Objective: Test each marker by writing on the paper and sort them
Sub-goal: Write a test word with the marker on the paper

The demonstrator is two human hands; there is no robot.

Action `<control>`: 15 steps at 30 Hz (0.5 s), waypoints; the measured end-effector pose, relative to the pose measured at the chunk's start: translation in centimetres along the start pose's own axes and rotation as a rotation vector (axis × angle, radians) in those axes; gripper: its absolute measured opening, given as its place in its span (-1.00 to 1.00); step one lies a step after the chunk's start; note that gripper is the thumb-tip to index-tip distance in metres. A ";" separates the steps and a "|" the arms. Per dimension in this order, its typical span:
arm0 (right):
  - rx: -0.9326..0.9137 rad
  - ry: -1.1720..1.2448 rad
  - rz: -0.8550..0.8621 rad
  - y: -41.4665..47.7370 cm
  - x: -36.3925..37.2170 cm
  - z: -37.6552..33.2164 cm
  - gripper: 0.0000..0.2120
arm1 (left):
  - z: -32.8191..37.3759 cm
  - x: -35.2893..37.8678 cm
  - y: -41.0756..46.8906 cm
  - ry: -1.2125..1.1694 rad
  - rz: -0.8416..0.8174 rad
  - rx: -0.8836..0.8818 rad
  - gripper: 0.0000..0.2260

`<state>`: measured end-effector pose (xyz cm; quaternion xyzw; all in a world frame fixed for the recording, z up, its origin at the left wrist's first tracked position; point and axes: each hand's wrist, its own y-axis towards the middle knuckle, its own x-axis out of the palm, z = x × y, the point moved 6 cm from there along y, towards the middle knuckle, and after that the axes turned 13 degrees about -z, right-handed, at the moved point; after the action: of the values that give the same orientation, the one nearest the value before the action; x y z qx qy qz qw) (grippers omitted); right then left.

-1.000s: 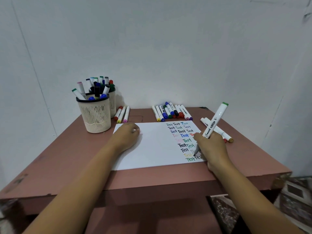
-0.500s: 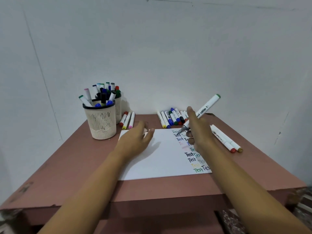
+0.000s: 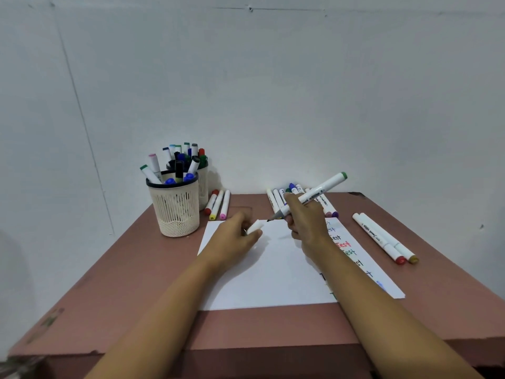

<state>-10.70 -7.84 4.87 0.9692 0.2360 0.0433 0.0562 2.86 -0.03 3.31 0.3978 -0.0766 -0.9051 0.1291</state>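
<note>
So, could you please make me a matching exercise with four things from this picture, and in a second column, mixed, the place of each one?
Things:
1. white cap
2. uncapped marker
3. pair of markers with red and olive ends
4. three markers with red, yellow and pink ends

Places:
A. on the table, right of the paper
B. in the right hand
C. on the table, beside the mesh cup
D. in the left hand

Pairs: 1-D, 2-B, 3-A, 4-C.

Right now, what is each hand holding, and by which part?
The right hand grips the green-ended marker by its lower barrel, near the bare tip. The left hand pinches a white cap by one end.
</note>
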 end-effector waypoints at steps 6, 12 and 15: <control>-0.006 -0.034 -0.015 0.2 0.5 0.4 -0.67 | 0.7 0.1 -0.1 -0.031 -0.035 0.057 -0.91; 0.003 0.011 0.007 0.2 0.2 0.3 -0.71 | 1.1 0.1 -0.3 -0.045 -0.026 0.088 -0.95; 0.005 0.019 0.022 0.2 0.1 0.3 -0.71 | 1.0 0.0 -0.2 -0.056 -0.020 0.098 -0.91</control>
<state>-10.43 -8.02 4.59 0.9714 0.2258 0.0527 0.0510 2.05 0.23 3.95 0.3790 -0.1203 -0.9122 0.0986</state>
